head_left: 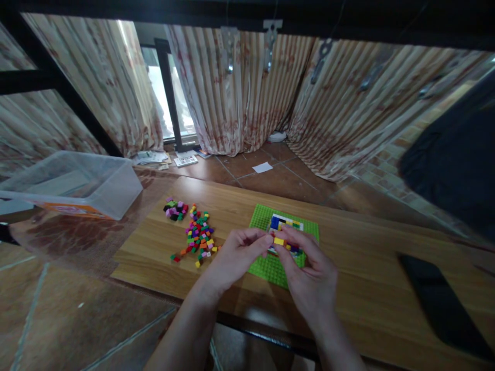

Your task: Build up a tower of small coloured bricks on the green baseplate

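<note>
A small yellow toy brick (pixel 280 241) is pinched between the thumb and fingers of my right hand (pixel 311 265). My left hand (pixel 242 252) is closed too, with its thumb and index fingertips pressed together at the brick's left end. A bit of red shows by those fingertips, but what they grip is hidden. Both hands are above a green studded baseplate (pixel 266 268). On the plate, partly covered by my fingers, is a build of white, blue, yellow and green bricks (pixel 288 222).
Loose coloured bricks (pixel 199 234) lie in a pile left of the plate, with a smaller cluster (pixel 176 209) behind. A black flat object (pixel 436 299) rests on the wooden table (pixel 356 257) at right. A clear plastic bin (pixel 119 188) stands at far left.
</note>
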`<control>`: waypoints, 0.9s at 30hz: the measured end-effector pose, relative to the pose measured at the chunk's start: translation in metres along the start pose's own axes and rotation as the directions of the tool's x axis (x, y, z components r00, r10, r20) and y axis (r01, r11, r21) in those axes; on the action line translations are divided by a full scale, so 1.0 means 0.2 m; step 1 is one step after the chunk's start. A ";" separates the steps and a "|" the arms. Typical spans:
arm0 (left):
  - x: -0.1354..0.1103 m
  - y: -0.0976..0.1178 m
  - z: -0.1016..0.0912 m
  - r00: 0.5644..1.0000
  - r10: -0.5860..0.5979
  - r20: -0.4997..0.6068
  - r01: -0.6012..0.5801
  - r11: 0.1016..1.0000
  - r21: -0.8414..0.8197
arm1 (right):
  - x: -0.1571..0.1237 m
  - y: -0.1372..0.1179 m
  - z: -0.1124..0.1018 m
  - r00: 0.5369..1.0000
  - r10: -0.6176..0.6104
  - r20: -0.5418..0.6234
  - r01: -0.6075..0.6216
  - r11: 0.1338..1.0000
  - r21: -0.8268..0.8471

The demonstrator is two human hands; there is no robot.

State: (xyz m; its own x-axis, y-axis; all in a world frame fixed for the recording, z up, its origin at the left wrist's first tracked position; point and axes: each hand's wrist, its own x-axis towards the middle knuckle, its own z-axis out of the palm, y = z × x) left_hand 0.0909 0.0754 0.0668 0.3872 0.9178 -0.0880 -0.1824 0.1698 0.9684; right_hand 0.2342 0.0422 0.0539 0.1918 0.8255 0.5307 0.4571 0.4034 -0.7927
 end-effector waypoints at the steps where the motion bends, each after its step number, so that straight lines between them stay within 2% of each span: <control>1: 0.00 0.00 0.00 1.000 -0.005 0.018 0.006 1.000 -0.029 | 0.00 0.00 0.01 1.000 -0.002 0.005 0.002 1.000 0.001; 4: 0.00 -0.01 0.00 1.000 0.020 0.022 -0.018 0.997 -0.079 | -0.01 0.00 0.02 0.999 0.004 0.035 -0.004 1.000 -0.010; 8: 0.00 -0.01 -0.01 0.996 0.074 -0.040 -0.076 0.996 -0.042 | 0.01 0.00 0.00 0.993 0.027 0.116 -0.020 0.998 -0.063; 14: 0.00 -0.02 -0.02 0.988 0.142 -0.068 -0.140 0.990 0.030 | 0.04 0.01 -0.03 0.988 -0.067 0.138 0.091 0.980 -0.178; 20: 0.01 -0.03 -0.03 0.988 0.135 -0.081 -0.125 0.985 0.122 | 0.04 0.03 -0.02 0.987 -0.116 0.108 0.137 0.966 -0.218; 27: 0.04 -0.08 -0.06 0.971 0.085 -0.224 -0.031 0.972 0.235 | 0.03 0.07 0.01 0.985 -0.136 0.105 0.164 0.924 -0.347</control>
State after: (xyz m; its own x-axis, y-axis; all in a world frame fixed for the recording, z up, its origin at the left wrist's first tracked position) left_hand 0.0861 0.0852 0.0483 0.1582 0.9859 -0.0553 0.0229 0.0523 0.9984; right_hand 0.2398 0.0533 0.0457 0.0360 0.7997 0.5994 0.7547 0.3714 -0.5409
